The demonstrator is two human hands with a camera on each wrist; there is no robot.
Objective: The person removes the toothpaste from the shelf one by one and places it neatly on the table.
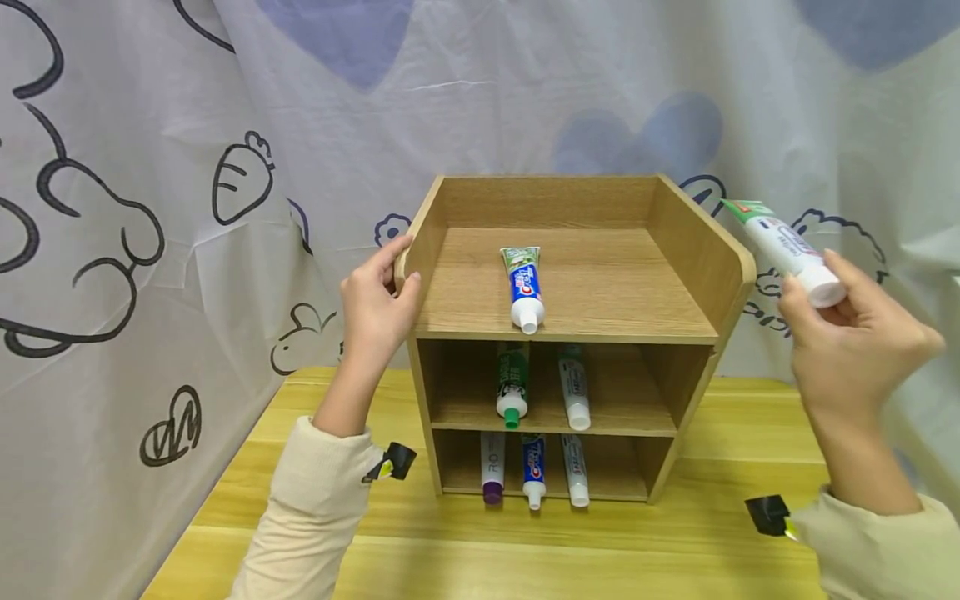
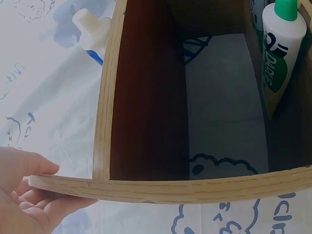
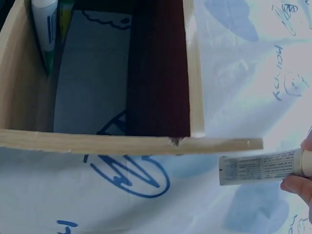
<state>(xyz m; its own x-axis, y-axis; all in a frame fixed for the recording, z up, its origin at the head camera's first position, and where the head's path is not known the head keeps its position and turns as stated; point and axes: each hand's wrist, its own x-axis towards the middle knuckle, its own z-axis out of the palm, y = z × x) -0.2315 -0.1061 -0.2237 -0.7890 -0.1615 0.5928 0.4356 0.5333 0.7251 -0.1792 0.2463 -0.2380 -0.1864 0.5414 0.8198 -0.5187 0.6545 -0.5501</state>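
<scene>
My left hand (image 1: 375,304) grips the front edge of the left side panel of a wooden shelf (image 1: 615,283); in the left wrist view the thumb and fingers (image 2: 73,207) lie on either side of the panel. To the right of the shelf, my right hand (image 1: 855,358) holds a white toothpaste tube (image 1: 787,246) with a green end up in the air. The tube's white cap end is between thumb and fingers, its flat end pointing toward the shelf. On the top board lies a blue and green Crest toothpaste tube (image 1: 524,283), cap toward me.
The middle compartment holds a green Darlie tube (image 1: 513,383) and a white tube (image 1: 574,390). Below lie a purple-capped tube (image 1: 492,467), a blue Crest tube (image 1: 534,467) and another white tube (image 1: 575,471). The shelf stands on a wooden table (image 1: 525,550) before a patterned curtain (image 1: 487,100).
</scene>
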